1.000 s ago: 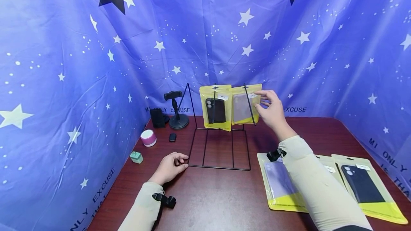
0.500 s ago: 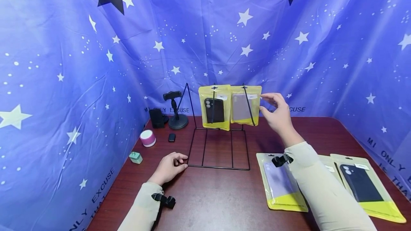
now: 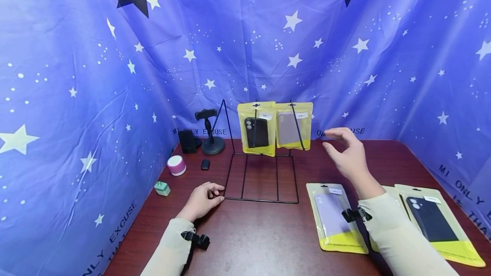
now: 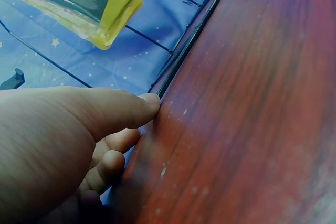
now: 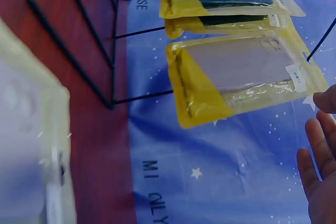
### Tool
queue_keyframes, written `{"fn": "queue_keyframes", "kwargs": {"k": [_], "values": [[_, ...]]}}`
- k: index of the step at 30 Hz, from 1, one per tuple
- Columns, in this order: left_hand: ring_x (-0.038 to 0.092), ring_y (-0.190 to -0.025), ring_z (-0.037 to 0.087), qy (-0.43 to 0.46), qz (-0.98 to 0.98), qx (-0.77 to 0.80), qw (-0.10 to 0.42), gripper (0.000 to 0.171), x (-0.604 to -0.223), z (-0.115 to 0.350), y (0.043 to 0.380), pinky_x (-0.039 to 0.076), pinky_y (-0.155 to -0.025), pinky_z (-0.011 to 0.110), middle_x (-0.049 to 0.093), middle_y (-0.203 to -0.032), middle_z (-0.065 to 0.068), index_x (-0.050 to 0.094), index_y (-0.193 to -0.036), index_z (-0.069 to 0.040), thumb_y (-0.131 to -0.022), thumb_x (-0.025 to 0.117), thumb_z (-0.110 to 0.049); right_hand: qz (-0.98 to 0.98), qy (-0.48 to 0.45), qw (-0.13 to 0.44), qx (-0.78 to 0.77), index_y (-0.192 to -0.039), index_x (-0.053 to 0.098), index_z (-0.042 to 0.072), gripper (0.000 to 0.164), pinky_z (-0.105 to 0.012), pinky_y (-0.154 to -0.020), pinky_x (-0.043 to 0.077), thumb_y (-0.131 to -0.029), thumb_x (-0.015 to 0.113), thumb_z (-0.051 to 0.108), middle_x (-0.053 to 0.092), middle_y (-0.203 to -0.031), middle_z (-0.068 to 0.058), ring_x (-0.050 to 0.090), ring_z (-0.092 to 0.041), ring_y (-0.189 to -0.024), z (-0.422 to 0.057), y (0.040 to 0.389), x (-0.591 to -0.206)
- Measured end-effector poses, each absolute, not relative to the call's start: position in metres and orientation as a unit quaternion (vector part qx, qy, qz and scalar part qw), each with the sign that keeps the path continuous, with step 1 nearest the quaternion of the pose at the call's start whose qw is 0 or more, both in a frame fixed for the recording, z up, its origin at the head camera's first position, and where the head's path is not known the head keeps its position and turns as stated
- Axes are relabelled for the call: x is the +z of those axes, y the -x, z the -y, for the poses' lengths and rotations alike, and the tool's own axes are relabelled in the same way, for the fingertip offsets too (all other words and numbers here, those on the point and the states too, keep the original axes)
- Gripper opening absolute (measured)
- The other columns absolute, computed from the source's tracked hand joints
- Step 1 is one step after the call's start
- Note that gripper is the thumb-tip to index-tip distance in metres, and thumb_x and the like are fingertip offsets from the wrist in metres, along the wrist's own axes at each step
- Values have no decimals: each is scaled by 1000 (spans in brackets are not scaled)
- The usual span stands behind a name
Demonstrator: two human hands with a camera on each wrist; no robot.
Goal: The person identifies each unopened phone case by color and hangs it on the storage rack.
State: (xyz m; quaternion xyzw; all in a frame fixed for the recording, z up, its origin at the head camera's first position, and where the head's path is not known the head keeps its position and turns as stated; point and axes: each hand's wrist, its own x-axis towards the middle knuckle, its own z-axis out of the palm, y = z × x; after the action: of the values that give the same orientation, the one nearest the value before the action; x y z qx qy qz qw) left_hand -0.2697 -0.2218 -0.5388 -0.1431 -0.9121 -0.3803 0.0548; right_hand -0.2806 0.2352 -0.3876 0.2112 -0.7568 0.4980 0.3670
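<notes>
A black wire display rack (image 3: 261,200) stands on the table with pouched phone cases on its prongs. One yellow-edged pouch with a dark case (image 3: 258,133) hangs in the middle; in the right wrist view another pouch (image 5: 231,20) shows behind it. To its right hangs a pouch with a pale lilac case (image 3: 288,129). My left hand (image 3: 202,201) pinches the rack's front left corner, the thumb on the wire (image 4: 194,32). My right hand (image 3: 350,156) is in the air right of the lilac case's pouch, apart from it, thumb and fingers spread, holding nothing.
On the table's right lie a lilac-case pouch (image 3: 333,216), a black-case pouch (image 3: 433,220), and one between them partly under my right arm. At left are a phone stand (image 3: 212,144), a black block (image 3: 188,141), a pink-and-white round item (image 3: 177,165), and a green box (image 3: 163,188).
My right hand has let go of the hanging lilac case's pouch and moved right and down, away from it. The left hand has stayed at the rack's corner.
</notes>
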Motion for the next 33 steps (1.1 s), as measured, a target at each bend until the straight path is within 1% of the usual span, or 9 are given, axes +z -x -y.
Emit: {"fn": "queue_keyframes", "kwargs": {"k": [4,11,18,22,26,28,30,33], "values": [[54,-76,10,142,912,-381,56,25,-539,221,269,46,-71,28,59,-87,-10,79,-111,-22,-88,87,-17,762,-221,377,478,-111,71,-12,34,-15,-95,43,-80,74,-25,67,-107,-26,64,-7,-102,-245,267,-393],[54,-76,10,142,912,-380,61,25,-541,222,270,46,-71,28,59,-87,-10,79,-110,-22,-87,87,-17,776,-188,372,473,-112,70,-13,35,-11,-93,42,-80,74,-25,66,-107,-27,63,5,-100,-266,246,-401],[54,-76,10,138,913,-379,57,25,-539,221,269,46,-71,28,59,-87,-10,79,-109,-23,-87,87,-16,801,-138,361,457,-116,70,-9,35,-9,-93,39,-83,74,-20,64,-110,-24,63,4,-101,-296,235,-420],[54,-76,10,139,914,-377,59,24,-539,220,269,46,-71,27,59,-86,-10,79,-109,-23,-87,87,-17,810,-109,357,452,-120,70,-6,38,-9,-93,42,-84,76,-18,67,-112,-14,65,3,-100,-322,238,-437],[54,-75,9,141,913,-377,62,24,-540,220,269,46,-71,28,59,-86,-11,79,-109,-24,-87,87,-18,810,-88,358,456,-122,70,-5,41,-9,-93,43,-84,77,-16,70,-112,5,66,3,-100,-348,240,-446],[54,-75,9,140,914,-377,61,24,-540,221,269,46,-71,28,59,-86,-11,79,-109,-24,-87,87,-18,809,-77,359,459,-123,69,-5,41,-8,-92,43,-84,77,-15,70,-112,13,66,4,-99,-359,239,-448],[54,-75,8,139,915,-374,61,24,-540,221,269,46,-71,27,59,-86,-11,79,-109,-24,-87,87,-18,810,-68,358,460,-125,69,-5,42,-7,-91,42,-84,78,-14,70,-111,17,66,5,-99,-370,237,-449],[54,-75,8,139,916,-371,60,24,-541,222,269,46,-71,27,60,-87,-11,79,-110,-24,-87,87,-19,816,-59,351,455,-127,68,-4,43,-6,-89,42,-86,78,-11,70,-110,21,65,8,-98,-386,234,-453]]}}
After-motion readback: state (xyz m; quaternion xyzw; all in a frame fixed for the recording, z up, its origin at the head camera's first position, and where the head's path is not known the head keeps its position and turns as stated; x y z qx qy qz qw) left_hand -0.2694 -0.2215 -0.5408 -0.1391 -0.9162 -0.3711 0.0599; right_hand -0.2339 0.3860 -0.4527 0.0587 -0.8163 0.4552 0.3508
